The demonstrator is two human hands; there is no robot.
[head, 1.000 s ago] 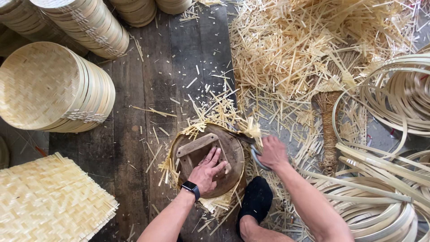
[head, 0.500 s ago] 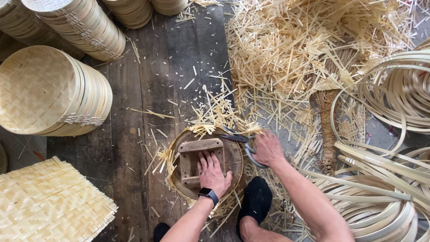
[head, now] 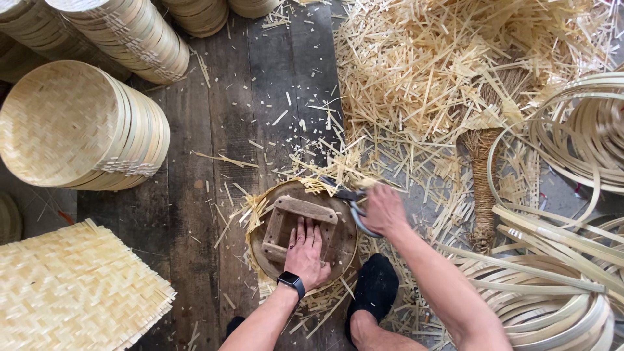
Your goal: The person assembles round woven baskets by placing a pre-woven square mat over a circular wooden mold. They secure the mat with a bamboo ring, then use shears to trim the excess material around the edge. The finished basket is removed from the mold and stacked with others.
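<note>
My left hand (head: pixel 305 252) lies flat, fingers together, on a round wooden form (head: pixel 263 250) with a wooden handle frame (head: pixel 305 209) on top. Woven bamboo strips (head: pixel 253 209) stick out from under the form's edge. My right hand (head: pixel 385 209) grips metal shears (head: pixel 344 194) at the form's upper right rim, the blades among the protruding strips. A black watch (head: pixel 291 282) is on my left wrist. My foot in a black sock (head: pixel 374 289) rests beside the form.
Stacks of round woven bamboo lids (head: pixel 78 133) lie at upper left. Flat woven mats (head: pixel 71 292) are piled at lower left. Bamboo offcuts (head: pixel 442 71) cover the upper right; coiled bamboo hoops (head: pixel 572 260) and a straw broom (head: pixel 484 175) lie at right.
My left hand shifted from the form's upper part to press flat lower down. My right hand moved in from the right with the shears to the form's rim.
</note>
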